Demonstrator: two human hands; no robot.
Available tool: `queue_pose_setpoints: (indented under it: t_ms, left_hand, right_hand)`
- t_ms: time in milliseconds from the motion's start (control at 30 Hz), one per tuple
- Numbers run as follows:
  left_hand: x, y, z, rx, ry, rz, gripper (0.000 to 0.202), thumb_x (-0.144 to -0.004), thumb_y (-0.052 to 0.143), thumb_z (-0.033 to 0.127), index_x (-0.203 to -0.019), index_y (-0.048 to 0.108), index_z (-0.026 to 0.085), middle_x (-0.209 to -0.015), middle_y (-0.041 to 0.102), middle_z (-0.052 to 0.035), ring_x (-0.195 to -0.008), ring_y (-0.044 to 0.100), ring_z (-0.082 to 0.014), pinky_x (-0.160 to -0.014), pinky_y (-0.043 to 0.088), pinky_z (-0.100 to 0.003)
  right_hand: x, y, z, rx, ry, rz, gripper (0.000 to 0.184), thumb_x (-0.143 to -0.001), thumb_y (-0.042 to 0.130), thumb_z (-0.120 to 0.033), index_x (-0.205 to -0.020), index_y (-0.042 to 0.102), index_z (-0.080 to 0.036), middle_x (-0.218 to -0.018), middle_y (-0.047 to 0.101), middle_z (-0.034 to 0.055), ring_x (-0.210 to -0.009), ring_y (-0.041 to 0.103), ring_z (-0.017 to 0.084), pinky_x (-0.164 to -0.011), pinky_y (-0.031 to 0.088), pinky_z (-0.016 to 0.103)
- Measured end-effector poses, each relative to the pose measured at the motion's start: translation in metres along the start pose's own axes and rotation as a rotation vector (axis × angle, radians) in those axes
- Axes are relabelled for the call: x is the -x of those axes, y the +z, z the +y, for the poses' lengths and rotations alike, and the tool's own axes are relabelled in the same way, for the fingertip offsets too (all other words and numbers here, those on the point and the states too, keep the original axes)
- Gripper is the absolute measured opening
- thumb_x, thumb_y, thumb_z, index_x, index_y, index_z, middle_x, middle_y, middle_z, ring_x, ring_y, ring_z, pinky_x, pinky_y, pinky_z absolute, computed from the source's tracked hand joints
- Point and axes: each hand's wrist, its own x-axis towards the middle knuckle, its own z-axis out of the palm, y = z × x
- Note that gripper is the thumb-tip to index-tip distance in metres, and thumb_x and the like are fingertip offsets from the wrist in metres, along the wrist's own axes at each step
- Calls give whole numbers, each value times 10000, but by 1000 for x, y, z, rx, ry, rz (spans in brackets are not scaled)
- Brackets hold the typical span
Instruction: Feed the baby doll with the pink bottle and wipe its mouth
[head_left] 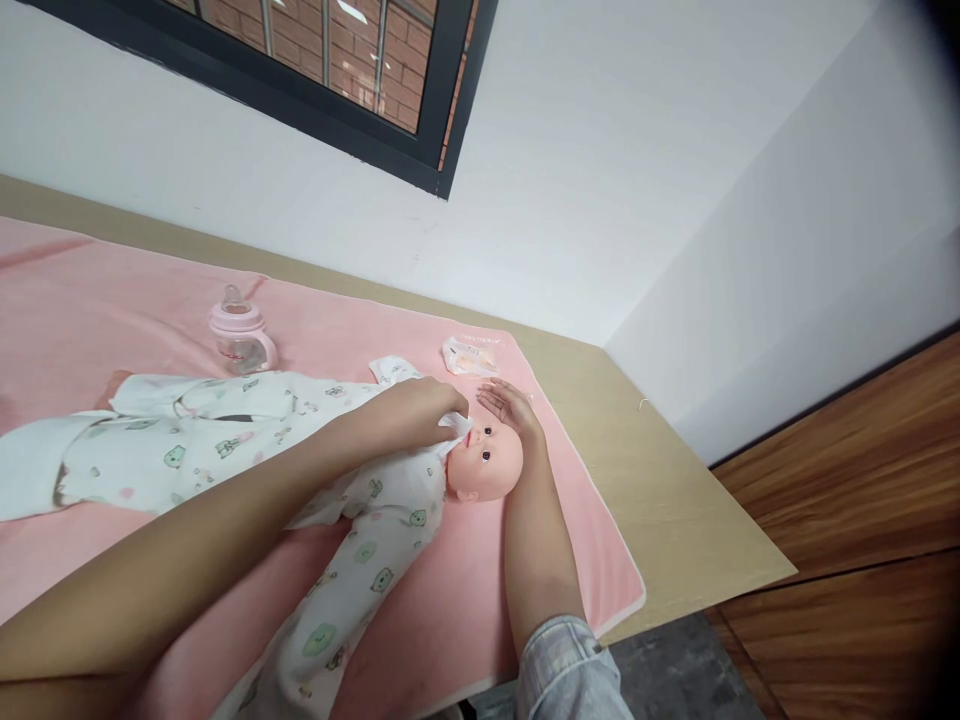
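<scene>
A baby doll (495, 462) lies on its back on a pink blanket (420, 640), dressed in a white suit (195, 450) with green and pink animal prints. My left hand (424, 408) reaches across its chest with the fingers closed on a white wipe (454, 424), which is by the doll's mouth and chin. Around the top of the doll's head curves my right arm; my right hand (510, 405) rests beside the far side of the head, fingers stretched out and holding nothing. The fingertips of my left hand are partly hidden.
A pink-lidded baby bottle (241, 335) with a handle stands beyond the doll. Close to my right hand lies a small clear-and-white packet (471, 356). The wooden table (660, 500) ends at the right, near wood-grain panels (870, 500). White wall and a barred window rise behind.
</scene>
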Motion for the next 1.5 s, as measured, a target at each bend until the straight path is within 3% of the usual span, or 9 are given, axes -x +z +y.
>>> queue_pose_setpoints:
  t_ms: [267, 467, 733, 1200, 1500]
  left_hand:
    - [-1, -1, -1, -42, -18, 17, 156, -797, 483, 211, -707, 609, 191, -696, 653, -43, -653, 599, -213, -576, 343, -296]
    - [-4, 1, -3, -25, -30, 53, 220, -816, 511, 245, -912, 704, 198, -907, 710, -68, -844, 643, -248, -670, 405, -285]
    - [-6, 6, -7, 22, -18, 85, 269, -817, 532, 213, -1009, 720, 222, -991, 714, -34, -908, 644, -230, -703, 423, -285]
    - [-3, -4, 6, 147, -20, 56, 248, -823, 543, 148, -931, 748, 235, -937, 725, 4, -857, 653, -182, -706, 428, -249]
    - [-6, 2, 8, 156, 20, 22, 246, -797, 552, 138, -904, 750, 238, -916, 724, 7, -842, 655, -179, -707, 425, -246]
  right_hand:
    - [-1, 0, 1, -6, 3, 1, 149, -807, 576, -109, -950, 610, -135, -826, 738, 51, -909, 701, 149, -920, 540, 379]
    - [0, 0, 0, -5, 11, 8, 118, -804, 577, -110, -915, 599, -143, -837, 738, 58, -951, 697, 155, -922, 538, 377]
    - [0, 0, 0, 2, 9, 9, 137, -802, 590, -115, -936, 599, -146, -836, 739, 54, -944, 697, 157, -928, 536, 382]
    - [0, 0, -1, 11, -3, 4, 148, -792, 592, -115, -937, 595, -145, -854, 742, 64, -976, 694, 167, -955, 523, 391]
    - [0, 1, -1, 13, -10, 2, 130, -792, 583, -109, -915, 597, -146, -830, 740, 51, -951, 696, 164, -939, 530, 398]
